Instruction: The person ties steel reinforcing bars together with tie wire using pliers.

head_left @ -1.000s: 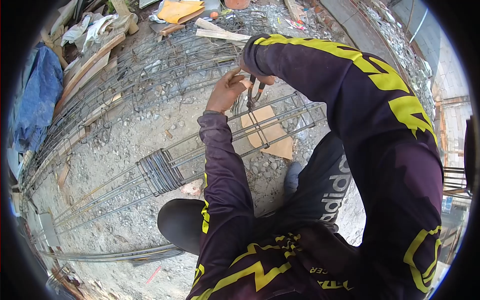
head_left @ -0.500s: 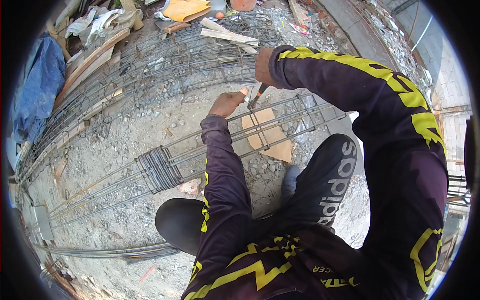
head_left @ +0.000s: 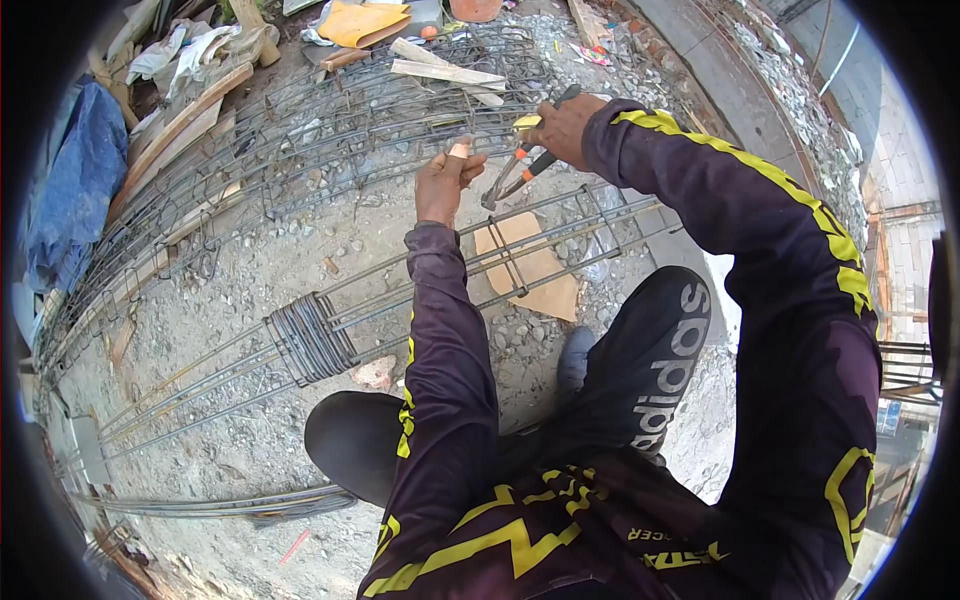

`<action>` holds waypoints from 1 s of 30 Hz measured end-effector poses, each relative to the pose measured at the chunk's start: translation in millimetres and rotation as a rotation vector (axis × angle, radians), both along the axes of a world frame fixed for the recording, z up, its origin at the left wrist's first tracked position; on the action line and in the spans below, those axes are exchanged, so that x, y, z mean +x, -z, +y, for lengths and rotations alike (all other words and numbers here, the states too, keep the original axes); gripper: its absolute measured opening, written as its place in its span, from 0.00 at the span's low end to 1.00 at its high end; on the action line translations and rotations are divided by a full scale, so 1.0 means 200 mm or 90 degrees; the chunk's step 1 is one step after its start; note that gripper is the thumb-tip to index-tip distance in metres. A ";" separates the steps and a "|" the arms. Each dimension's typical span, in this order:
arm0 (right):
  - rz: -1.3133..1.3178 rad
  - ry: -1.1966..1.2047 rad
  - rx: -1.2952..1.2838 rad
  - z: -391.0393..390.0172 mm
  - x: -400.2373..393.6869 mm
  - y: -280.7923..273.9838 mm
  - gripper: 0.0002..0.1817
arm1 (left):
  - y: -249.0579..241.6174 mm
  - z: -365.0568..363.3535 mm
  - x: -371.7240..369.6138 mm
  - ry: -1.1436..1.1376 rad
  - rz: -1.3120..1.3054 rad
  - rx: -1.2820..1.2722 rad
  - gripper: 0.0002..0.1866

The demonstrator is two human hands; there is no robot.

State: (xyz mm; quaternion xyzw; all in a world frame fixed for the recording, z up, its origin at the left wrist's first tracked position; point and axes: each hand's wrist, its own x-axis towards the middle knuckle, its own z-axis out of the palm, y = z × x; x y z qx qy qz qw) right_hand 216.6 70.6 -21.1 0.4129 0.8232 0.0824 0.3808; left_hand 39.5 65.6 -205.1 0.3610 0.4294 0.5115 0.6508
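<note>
My right hand [head_left: 568,130] is wrapped around a pair of pincers [head_left: 515,180] with black and orange handles. The handles are spread, and the metal head points down and left, just above the upper bar of a rebar cage [head_left: 400,300]. My left hand [head_left: 447,187] is raised beside the pincers with its fingers bent inward. Pale wrapping shows on one of its digits; anything pinched there is too small to make out. A tight bundle of stirrups [head_left: 312,340] sits around the long bars, left of my left forearm. One spaced stirrup [head_left: 510,255] crosses them below the pincers.
Flattened cardboard [head_left: 545,278] lies under the bars. Beyond is a larger rebar mesh [head_left: 330,130] with wooden strips [head_left: 450,72] on it. A blue tarp [head_left: 75,180] hangs at the left. Loose bars [head_left: 220,503] lie on the gravel at lower left.
My right hand has moved right and turned, and the pincers' handles are now spread apart. The pincers' head has lifted off the bar. My left hand has risen slightly, its fingers turned upward.
</note>
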 end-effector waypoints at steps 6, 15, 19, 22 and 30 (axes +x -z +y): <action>0.473 0.554 -0.287 -0.19 0.51 0.16 0.25 | -0.34 -0.06 -0.11 -0.068 -0.011 0.080 0.23; 0.729 0.559 -0.191 -0.66 0.65 0.78 0.37 | -0.84 -0.01 0.02 0.112 0.274 0.212 0.20; 0.656 0.308 0.090 -0.57 0.65 0.36 0.43 | -1.10 -0.06 0.04 0.310 0.676 0.202 0.21; 0.975 -0.135 0.201 -0.46 0.51 -0.01 0.33 | -1.21 -0.19 0.07 0.484 0.759 0.192 0.21; 1.115 -0.386 -0.033 -0.29 0.19 -0.04 0.13 | -1.42 -0.52 0.00 0.483 0.647 -0.008 0.21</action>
